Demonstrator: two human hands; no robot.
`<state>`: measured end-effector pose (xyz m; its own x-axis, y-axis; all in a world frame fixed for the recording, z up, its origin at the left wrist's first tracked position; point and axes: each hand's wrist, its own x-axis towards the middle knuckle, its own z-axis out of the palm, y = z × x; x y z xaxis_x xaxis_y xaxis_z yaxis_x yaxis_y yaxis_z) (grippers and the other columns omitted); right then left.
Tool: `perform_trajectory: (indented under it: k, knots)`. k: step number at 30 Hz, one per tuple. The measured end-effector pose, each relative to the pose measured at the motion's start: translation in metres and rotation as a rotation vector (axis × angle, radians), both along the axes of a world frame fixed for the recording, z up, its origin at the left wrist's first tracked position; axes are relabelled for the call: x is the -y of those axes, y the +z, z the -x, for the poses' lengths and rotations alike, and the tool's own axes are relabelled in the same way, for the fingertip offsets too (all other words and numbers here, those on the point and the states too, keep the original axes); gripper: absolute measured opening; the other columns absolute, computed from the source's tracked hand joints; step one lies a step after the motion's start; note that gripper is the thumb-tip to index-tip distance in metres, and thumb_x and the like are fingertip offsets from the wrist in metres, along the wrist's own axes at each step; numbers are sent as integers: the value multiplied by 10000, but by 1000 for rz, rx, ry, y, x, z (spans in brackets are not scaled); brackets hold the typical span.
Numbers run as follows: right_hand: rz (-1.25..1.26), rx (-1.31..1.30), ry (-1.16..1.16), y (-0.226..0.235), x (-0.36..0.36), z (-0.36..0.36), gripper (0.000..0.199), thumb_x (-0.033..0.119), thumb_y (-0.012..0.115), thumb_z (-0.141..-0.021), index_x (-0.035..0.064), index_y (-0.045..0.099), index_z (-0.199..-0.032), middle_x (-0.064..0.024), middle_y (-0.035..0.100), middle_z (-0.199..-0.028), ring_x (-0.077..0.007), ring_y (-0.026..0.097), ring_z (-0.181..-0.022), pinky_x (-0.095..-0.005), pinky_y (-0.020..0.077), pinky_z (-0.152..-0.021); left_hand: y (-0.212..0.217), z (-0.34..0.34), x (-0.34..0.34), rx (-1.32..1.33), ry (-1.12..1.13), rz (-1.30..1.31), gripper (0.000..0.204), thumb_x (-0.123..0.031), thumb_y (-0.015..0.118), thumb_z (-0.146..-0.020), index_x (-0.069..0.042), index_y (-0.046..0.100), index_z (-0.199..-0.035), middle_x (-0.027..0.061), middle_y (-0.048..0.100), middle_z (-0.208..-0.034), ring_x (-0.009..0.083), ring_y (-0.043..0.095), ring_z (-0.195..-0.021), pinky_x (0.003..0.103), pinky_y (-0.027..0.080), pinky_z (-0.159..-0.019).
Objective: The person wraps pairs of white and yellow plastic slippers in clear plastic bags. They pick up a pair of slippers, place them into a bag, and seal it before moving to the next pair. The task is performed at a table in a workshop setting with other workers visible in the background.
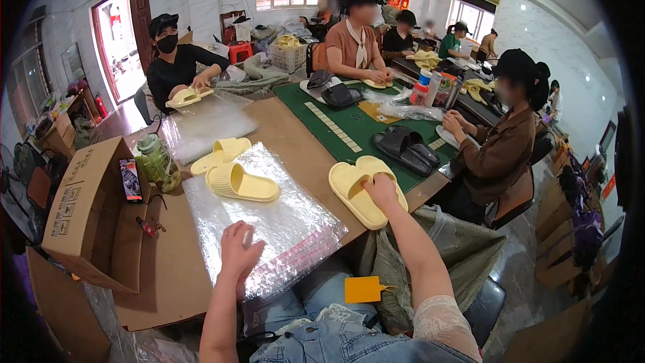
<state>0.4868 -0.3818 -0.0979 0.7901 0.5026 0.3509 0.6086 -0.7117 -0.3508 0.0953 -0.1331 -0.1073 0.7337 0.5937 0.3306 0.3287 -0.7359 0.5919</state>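
My right hand (pixel 380 188) rests on a pair of pale yellow slippers (pixel 366 190) at the bench (pixel 295 141) edge, to the right of the stack of clear plastic bags (pixel 269 228); my fingers curl loosely over the top of the nearer slipper, touching it, though I cannot tell whether I truly grip it. My left hand (pixel 238 252) lies flat and spread on the near edge of the same stack of bags, palm down, holding nothing but pressing the top bag.

Another pair of yellow slippers (pixel 232 169) sits at the far end of the bags, one slipper on the plastic, the other just beyond it. Left of the bags stand a green bottle (pixel 156 161) and an open cardboard box (pixel 87 208), with a phone (pixel 130 179) propped against the box flap. An orange tag (pixel 363 289) lies on my lap below the bags. Beyond the bags, on a green mat (pixel 349 121), lies a pair of black slippers (pixel 406 149) in front of a person in a brown jacket (pixel 500 151). Other people sit around the far side of the bench, well apart from the bags.
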Motion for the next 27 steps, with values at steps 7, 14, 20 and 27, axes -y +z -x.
perform_trajectory:
  k: [7,14,20,27]
  knots:
    - [-277,-185,-15,11,40,48,378,316,725,-804,-55,655,-818,-252,655,-836,-397,649,-819,-472,492,-717,16,23,16,-305,-260,-183,865,-551,834,-640,-128,577,-1349,205,415,-1517,405,323,-1432,469,296,-1169]
    - [-561,-395,169,21,56,100,309,205,743,-819,-78,638,-884,-155,630,-767,-239,598,-713,-376,460,-635,9,22,26,-46,-219,-230,393,-235,735,-808,-74,672,-1161,184,630,-1255,386,581,-1173,462,467,-1008]
    - [-588,-468,363,28,62,142,257,134,758,-829,-25,674,-1011,-109,637,-848,-169,589,-762,-335,470,-677,17,19,36,-40,-172,-261,370,-266,735,-825,-91,673,-1145,155,644,-1211,357,608,-1117,449,503,-942]
    - [-539,-505,409,40,67,174,293,113,750,-836,-3,682,-1096,-78,648,-882,-151,595,-797,-304,484,-728,29,10,54,-90,-198,-290,636,-460,822,-713,-98,651,-1206,163,614,-1269,362,568,-1178,469,472,-986]
